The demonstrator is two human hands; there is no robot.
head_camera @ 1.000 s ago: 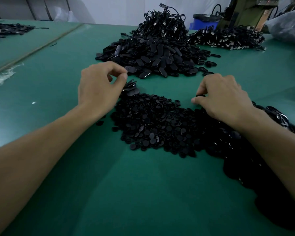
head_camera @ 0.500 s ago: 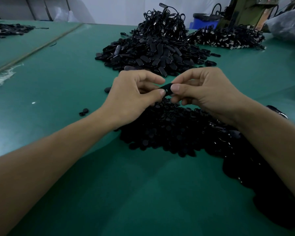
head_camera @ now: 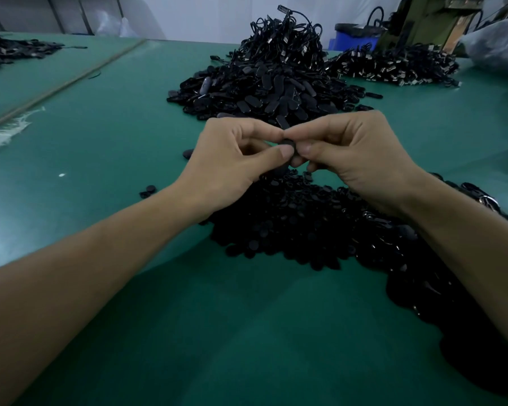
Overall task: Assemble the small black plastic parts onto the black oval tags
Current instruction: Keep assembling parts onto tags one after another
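My left hand (head_camera: 229,162) and my right hand (head_camera: 355,153) meet above the table, fingertips together. Between them they pinch a black oval tag (head_camera: 289,146), mostly hidden by thumbs and fingers; whether a small part sits on it I cannot tell. Below the hands lies a flat heap of small black plastic parts (head_camera: 291,224). Behind the hands rises a big pile of black oval tags (head_camera: 264,92) with corded pieces on top.
The green table (head_camera: 100,136) runs left to a seam. Two loose parts (head_camera: 148,191) lie left of my left wrist. Another dark pile (head_camera: 393,67) sits far right, a blue bin (head_camera: 352,39) behind it, more black pieces (head_camera: 452,288) under my right forearm.
One second ago the hands were apart, picking from the table. They came together over the heap and now the fingertips press closer on the tag, which shows less than half a second ago.
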